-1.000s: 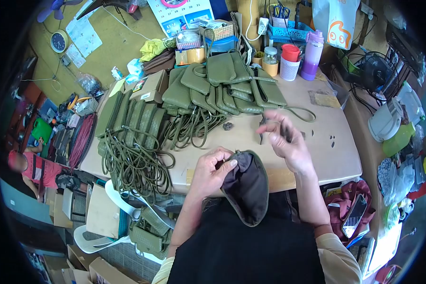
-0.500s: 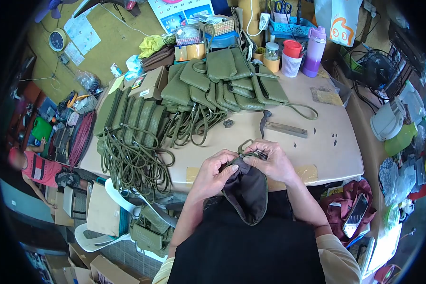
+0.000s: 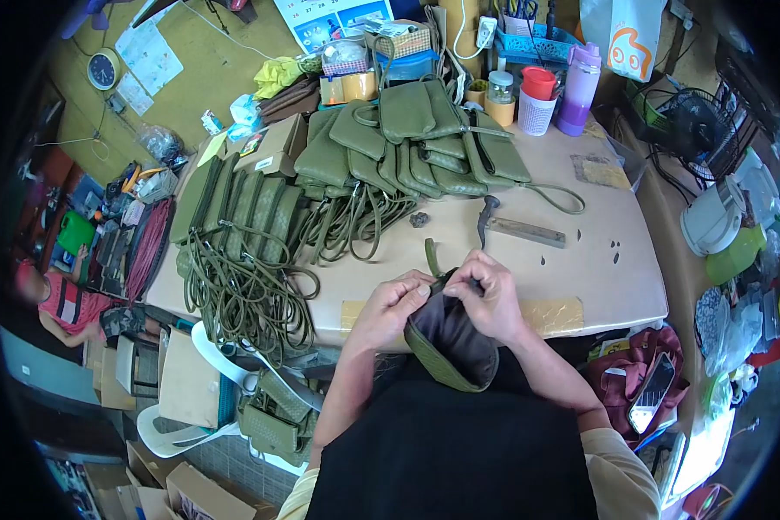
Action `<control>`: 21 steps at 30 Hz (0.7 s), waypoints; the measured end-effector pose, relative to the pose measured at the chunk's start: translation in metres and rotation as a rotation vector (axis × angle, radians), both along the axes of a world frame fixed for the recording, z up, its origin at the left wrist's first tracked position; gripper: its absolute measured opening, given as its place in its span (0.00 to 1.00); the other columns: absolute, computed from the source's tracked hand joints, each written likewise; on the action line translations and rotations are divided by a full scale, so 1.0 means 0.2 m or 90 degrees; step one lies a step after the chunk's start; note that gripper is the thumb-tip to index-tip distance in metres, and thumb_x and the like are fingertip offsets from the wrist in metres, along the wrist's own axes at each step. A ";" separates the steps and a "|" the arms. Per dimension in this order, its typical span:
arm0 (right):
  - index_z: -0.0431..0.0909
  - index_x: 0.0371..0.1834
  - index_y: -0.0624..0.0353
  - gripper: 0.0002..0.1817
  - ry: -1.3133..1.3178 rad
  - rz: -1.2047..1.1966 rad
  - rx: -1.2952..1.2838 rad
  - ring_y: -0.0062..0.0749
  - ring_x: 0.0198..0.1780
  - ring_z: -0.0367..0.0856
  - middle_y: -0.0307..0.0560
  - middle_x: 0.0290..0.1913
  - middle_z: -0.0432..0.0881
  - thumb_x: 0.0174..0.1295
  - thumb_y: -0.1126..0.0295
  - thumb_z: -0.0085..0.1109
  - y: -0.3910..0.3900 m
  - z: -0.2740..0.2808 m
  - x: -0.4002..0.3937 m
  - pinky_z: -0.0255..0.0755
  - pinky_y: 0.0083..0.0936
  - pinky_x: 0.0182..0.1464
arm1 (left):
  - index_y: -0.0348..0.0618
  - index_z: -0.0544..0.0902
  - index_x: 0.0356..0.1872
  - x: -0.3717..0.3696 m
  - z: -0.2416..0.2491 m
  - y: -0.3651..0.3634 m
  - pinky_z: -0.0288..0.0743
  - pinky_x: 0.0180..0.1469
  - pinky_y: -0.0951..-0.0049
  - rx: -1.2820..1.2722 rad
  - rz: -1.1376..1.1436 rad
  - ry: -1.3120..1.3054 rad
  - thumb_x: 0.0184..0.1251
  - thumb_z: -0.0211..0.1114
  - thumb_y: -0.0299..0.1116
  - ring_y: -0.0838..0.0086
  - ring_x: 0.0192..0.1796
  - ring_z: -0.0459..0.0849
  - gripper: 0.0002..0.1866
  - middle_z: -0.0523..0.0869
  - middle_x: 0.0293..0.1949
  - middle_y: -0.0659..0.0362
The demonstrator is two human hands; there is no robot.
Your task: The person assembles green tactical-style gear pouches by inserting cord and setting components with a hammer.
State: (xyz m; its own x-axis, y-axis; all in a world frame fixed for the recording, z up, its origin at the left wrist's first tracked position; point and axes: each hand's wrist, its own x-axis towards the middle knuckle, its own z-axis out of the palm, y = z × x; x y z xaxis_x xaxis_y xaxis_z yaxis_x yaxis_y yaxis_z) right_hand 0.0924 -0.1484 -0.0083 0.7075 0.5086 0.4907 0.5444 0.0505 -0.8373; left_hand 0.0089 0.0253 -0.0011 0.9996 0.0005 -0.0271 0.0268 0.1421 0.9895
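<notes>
one green pouch [image 3: 439, 360] is held open before the black garment [image 3: 442, 451], at the near edge of the table [image 3: 602, 277], its dark lining [image 3: 466, 336] exposed. its upper rim is pinched by the left hand [image 3: 393, 312] between thumb and fingers; just beside, it is pinched likewise by the right hand [image 3: 491, 299]. beyond them, a hammer [image 3: 529, 232] is laid near a dark lump [image 3: 419, 219]; more pouches [image 3: 407, 121] are heaped farther back, and straps [image 3: 244, 295] are draped in a tangle at the left.
</notes>
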 end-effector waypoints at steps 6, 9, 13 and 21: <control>0.76 0.30 0.53 0.08 0.498 0.023 0.257 0.13 0.25 0.64 0.28 0.24 0.72 0.63 0.66 0.64 -0.09 -0.17 0.14 0.57 0.16 0.28 | 0.28 0.81 0.39 0.02 -0.04 0.00 0.69 0.49 0.78 0.210 -0.026 -0.075 0.75 0.54 0.32 0.77 0.43 0.76 0.14 0.81 0.44 0.57; 0.77 0.29 0.56 0.11 0.458 -0.235 0.042 0.18 0.25 0.71 0.33 0.27 0.76 0.62 0.61 0.65 -0.25 -0.27 0.34 0.62 0.19 0.27 | 0.28 0.81 0.39 0.00 -0.05 0.02 0.69 0.50 0.77 0.092 -0.016 -0.035 0.75 0.54 0.33 0.75 0.44 0.77 0.15 0.82 0.44 0.55; 0.79 0.38 0.60 0.17 -0.223 -0.450 -0.432 0.42 0.40 0.80 0.48 0.39 0.80 0.53 0.61 0.70 -0.32 -0.30 0.37 0.73 0.33 0.42 | 0.28 0.82 0.41 -0.01 -0.07 0.04 0.69 0.52 0.76 0.111 -0.032 -0.039 0.75 0.54 0.33 0.75 0.46 0.77 0.15 0.81 0.46 0.55; 0.79 0.45 0.62 0.21 -0.082 0.062 -0.157 0.48 0.49 0.80 0.55 0.45 0.80 0.49 0.67 0.73 -0.20 0.15 0.10 0.72 0.38 0.54 | 0.30 0.80 0.42 -0.01 0.00 -0.02 0.68 0.54 0.75 0.226 -0.077 -0.090 0.75 0.54 0.34 0.74 0.48 0.76 0.15 0.80 0.47 0.54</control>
State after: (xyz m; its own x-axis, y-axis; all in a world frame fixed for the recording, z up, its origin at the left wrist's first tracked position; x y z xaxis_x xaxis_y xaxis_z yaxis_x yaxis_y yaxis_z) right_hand 0.1120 -0.1881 0.0219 0.5896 0.6860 0.4263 0.6499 -0.0896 -0.7547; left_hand 0.0065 0.0205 -0.0013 0.9868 -0.1332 0.0921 -0.1183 -0.2046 0.9717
